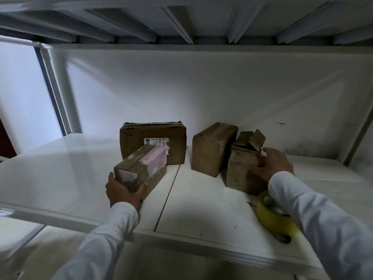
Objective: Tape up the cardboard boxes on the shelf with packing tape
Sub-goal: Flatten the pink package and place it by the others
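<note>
while the left hand (123,191) curls its fingers round a pink-topped box (141,169) at lower left, the right hand (272,165) grips the open-flapped box (242,168) at centre right.

4 brown cardboard boxes (153,141) on white shelf (201,199), yellow tape roll (274,217) nearby.

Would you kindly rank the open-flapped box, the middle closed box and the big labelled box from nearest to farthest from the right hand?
From the right hand:
1. Open-flapped box, held by it, rightmost.
2. Middle closed box, just left.
3. Big labelled box, farthest left, at the back.
</note>
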`<state>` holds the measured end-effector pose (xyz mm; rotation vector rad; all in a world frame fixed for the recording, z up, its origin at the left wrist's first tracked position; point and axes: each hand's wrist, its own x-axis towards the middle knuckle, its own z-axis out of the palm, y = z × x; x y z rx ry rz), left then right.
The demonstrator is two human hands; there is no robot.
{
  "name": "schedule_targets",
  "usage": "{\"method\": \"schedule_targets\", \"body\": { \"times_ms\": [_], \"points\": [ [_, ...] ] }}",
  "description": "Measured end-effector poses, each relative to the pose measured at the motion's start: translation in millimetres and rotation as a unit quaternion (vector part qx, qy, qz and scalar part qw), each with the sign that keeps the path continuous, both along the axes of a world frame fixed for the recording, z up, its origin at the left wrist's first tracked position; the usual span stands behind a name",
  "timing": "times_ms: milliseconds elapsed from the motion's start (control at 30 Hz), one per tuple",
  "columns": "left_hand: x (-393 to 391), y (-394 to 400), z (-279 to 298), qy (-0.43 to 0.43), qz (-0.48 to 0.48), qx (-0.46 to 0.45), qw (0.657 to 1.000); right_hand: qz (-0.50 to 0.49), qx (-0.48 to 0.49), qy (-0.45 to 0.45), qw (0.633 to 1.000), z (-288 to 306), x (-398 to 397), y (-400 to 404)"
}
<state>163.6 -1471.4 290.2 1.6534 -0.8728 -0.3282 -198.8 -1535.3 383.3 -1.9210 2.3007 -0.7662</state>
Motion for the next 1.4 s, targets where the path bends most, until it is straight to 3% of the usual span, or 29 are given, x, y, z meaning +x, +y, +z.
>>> {"method": "schedule_targets", "body": {
  "times_ms": [100,267,467,633,700,800,900,1067,1233,1400],
  "points": [
    [-0.6,-2.9,-8.6,-0.017,0.027,0.001,0.999,-0.001,0.113,0.061,0.992,-15.0,-22.3,-11.4],
    [0.3,-9.0,-13.2,-0.022,0.03,0.001,0.999,0.018,0.12,0.133,0.984,-14.6,-32.8,-19.3],
    [-2.6,-7.4,-12.9,-0.023,0.033,0.003,0.999,0.149,0.011,0.147,0.978,17.5,-24.9,-12.2],
    [-3.8,-7.4,-12.0,-0.012,0.029,0.003,0.999,0.218,-0.098,-0.017,0.971,49.4,12.5,1.9],
    [-4.2,-6.3,-12.4,-0.002,0.04,-0.002,0.999,0.236,-0.022,-0.147,0.96,51.3,41.2,7.3],
    [-4.2,-4.6,-10.5,0.039,0.047,-0.015,0.998,0.236,0.15,-0.314,0.907,41.3,93.2,15.3],
    [-4.0,-2.1,-10.4,0.046,0.038,-0.015,0.998,0.175,0.215,-0.351,0.894,13.5,141.0,15.2],
    [-6.2,3.0,-6.2,0.05,0.02,-0.002,0.999,0.133,0.213,-0.28,0.927,-16.7,192.1,16.7],
    [-1.7,-1.1,-8.1,0.044,0.007,0.004,0.999,0.196,0.294,-0.391,0.85,-15.3,204.1,17.5],
    [0.7,-3.5,-11.7,0.008,0.009,-0.011,1.0,0.201,0.261,-0.41,0.851,-30.8,232.5,21.5]
  ]
}}
